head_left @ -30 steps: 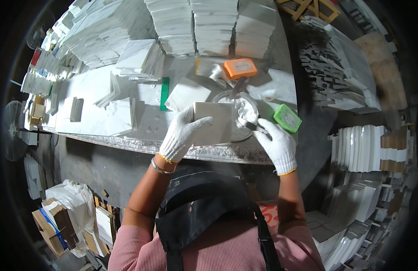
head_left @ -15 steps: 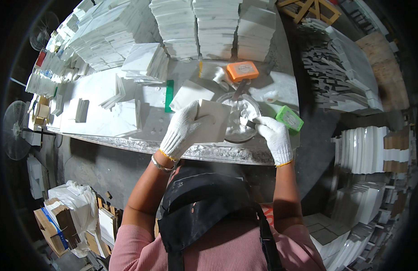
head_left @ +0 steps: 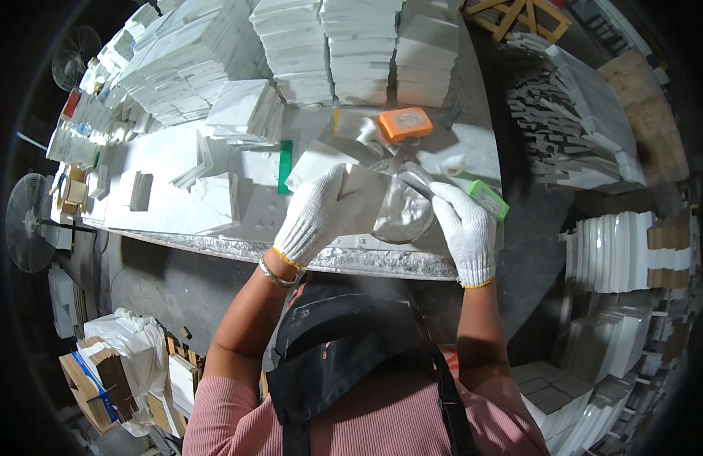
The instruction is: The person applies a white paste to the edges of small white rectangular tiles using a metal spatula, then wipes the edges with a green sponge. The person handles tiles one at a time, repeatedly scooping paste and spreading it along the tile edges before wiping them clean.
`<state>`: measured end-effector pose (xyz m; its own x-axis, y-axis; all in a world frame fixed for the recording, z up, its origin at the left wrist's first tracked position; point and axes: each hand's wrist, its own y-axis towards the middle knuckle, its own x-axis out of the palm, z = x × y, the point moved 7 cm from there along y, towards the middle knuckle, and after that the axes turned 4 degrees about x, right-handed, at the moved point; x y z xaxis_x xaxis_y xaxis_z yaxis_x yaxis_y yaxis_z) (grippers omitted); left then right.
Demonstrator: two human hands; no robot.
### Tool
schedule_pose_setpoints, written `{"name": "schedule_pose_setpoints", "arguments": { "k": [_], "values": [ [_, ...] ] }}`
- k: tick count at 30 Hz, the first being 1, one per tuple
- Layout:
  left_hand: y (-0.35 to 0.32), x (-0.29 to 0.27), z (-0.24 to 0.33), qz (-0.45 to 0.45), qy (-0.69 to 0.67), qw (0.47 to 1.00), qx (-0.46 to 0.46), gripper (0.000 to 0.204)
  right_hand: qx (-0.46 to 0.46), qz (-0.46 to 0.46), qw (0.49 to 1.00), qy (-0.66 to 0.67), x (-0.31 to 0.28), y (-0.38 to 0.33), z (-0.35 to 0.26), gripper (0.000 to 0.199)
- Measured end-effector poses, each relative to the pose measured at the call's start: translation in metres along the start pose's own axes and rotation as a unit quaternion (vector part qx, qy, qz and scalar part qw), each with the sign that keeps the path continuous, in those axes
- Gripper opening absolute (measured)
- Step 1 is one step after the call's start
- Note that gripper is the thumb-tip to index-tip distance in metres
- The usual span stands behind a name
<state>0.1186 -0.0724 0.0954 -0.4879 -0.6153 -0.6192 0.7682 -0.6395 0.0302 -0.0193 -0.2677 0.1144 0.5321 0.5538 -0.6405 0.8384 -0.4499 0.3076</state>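
My left hand [head_left: 315, 220], in a white knit glove, grips a flat white tile [head_left: 369, 199] by its left side, just left of a round bowl [head_left: 401, 241]. White paste [head_left: 403, 214] lies in the bowl. My right hand [head_left: 470, 234], also gloved, is closed on a putty knife whose flat grey blade [head_left: 414, 181] reaches over the bowl's far right side. The knife's handle is hidden in the glove. A second flat grey tool [head_left: 401, 158] leans at the bowl's far rim. Another white tile [head_left: 321, 161] lies beyond my left hand.
An orange box [head_left: 406, 124] and a loose white glove [head_left: 360, 131] lie beyond the bowl. Right of it are a green box [head_left: 488, 199] and a small white roll [head_left: 453, 164]. A green strip [head_left: 286, 167] lies left. Tall tile stacks [head_left: 359, 53] line the table's far side.
The putty knife has moved from the bowl's right middle to its far right side, its blade now pointing up and left. My left hand still holds the tile in nearly the same place.
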Motion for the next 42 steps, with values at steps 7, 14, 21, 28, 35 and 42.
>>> {"name": "schedule_pose_setpoints", "arguments": {
  "k": [7,14,21,28,35,42],
  "values": [
    [-0.008,-0.015,0.027,0.095,0.089,0.985,0.116,0.026,0.042,-0.004,0.995,-0.088,0.003,-0.022,0.040,0.026],
    [-0.018,-0.044,-0.044,0.064,-0.315,0.944,-0.079,0.023,0.095,-0.074,0.977,-0.176,0.008,-0.029,0.048,0.026],
    [-0.023,-0.029,-0.127,0.107,-0.461,0.867,-0.155,0.035,0.096,-0.070,0.991,0.054,0.011,-0.009,0.035,0.016],
    [-0.001,-0.044,-0.131,0.027,-0.083,0.996,-0.036,0.046,0.035,-0.124,0.991,0.036,0.043,0.017,0.002,0.017],
    [-0.017,-0.043,-0.113,0.116,0.109,0.987,0.002,0.069,0.230,-0.232,0.922,0.207,0.067,-0.023,-0.007,0.015],
    [-0.043,-0.037,-0.125,0.112,0.000,0.991,-0.069,0.081,0.380,-0.322,0.830,0.249,0.099,-0.088,-0.003,0.024]
  ]
}}
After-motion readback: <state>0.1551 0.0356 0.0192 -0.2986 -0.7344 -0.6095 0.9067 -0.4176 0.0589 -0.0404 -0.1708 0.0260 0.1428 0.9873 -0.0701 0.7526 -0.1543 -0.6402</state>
